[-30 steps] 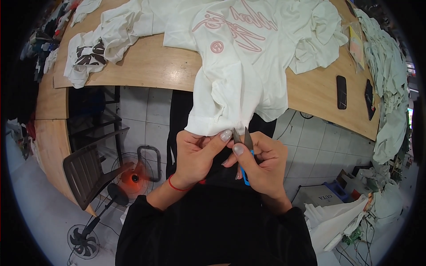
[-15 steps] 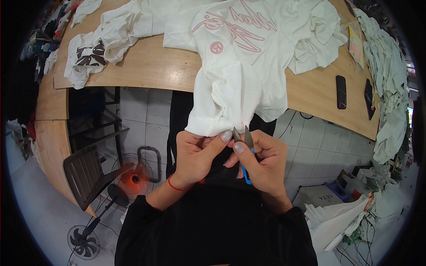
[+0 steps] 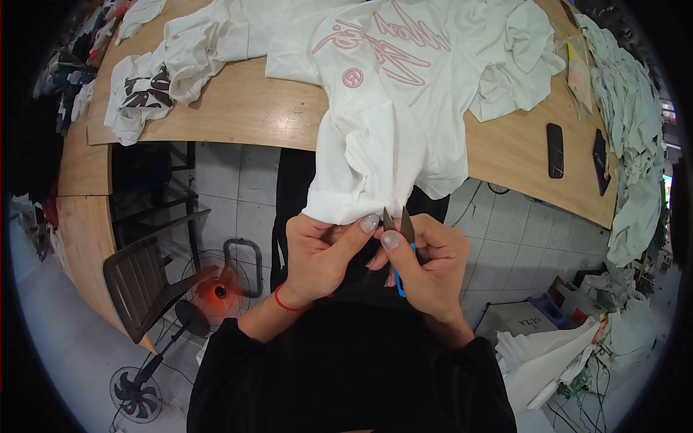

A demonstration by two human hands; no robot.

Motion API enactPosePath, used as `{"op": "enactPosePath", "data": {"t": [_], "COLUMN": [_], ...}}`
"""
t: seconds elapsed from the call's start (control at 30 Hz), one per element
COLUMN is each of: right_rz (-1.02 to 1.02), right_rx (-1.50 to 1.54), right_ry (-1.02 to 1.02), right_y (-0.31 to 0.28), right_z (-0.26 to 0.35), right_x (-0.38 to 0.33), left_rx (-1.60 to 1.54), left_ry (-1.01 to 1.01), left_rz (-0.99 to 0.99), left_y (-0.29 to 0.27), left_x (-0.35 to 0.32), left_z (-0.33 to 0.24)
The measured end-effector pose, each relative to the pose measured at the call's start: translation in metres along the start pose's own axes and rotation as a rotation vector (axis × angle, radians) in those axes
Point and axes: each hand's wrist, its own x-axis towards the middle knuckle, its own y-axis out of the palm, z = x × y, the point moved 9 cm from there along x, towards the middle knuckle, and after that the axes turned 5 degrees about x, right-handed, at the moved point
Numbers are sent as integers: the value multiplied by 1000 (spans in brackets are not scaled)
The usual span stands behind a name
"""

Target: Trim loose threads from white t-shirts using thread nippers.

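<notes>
A white T-shirt (image 3: pixel 393 108) with pink script print lies on the wooden table (image 3: pixel 238 108), and one sleeve hangs over the front edge. My left hand (image 3: pixel 321 252) pinches the hem of that sleeve between thumb and fingers. My right hand (image 3: pixel 426 263) holds small blue-handled thread snips (image 3: pixel 399 231), with the two metal blades pointing up at the hem beside my left thumb. A red cord circles my left wrist.
More white garments (image 3: pixel 155 79) lie at the table's left and a stack (image 3: pixel 628 130) along its right edge. Two dark phones (image 3: pixel 554 149) rest on the table at right. Below stand a dark chair (image 3: pixel 144 278), floor fans (image 3: pixel 216 289) and white bags (image 3: pixel 548 353).
Both hands and the sleeve hem stay almost where they were; the snips' blades have shifted slightly at the hem.
</notes>
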Motion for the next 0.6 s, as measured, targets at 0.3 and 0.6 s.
{"op": "enactPosePath", "data": {"t": [0.3,0.6], "right_rz": [7,-25], "right_rx": [-87,-75], "right_ry": [7,-50], "right_y": [-2,-3], "right_z": [-1,5], "right_x": [0,0], "left_rx": [35,41], "left_ry": [40,36], "left_rz": [-46,-29], "left_y": [-4,-1], "left_x": [1,-1], "left_z": [-2,-4]}}
